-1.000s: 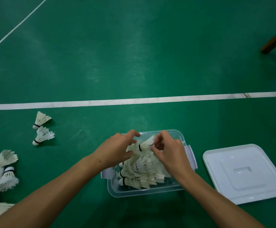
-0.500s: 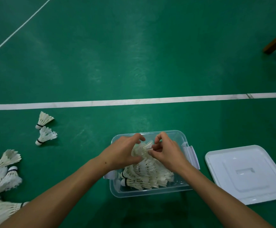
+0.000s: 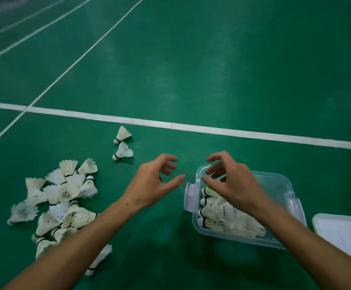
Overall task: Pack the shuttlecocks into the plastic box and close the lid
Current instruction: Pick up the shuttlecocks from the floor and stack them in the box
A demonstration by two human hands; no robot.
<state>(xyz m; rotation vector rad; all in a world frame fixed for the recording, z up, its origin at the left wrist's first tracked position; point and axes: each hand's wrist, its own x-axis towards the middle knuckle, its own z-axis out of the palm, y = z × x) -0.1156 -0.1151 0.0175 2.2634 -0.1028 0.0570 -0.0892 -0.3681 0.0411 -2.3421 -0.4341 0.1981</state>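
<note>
White shuttlecocks [image 3: 61, 197] with black bands lie on a green court floor [image 3: 212, 70] crossed by white lines [image 3: 170, 124], beside a clear plastic box [image 3: 279, 181] and white lid [image 3: 342, 233].

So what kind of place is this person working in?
Most likely an indoor badminton court. The floor is a green sports surface marked with white court lines, and feather shuttlecocks lie in a pile on it, with more already packed in a clear plastic box.
</note>
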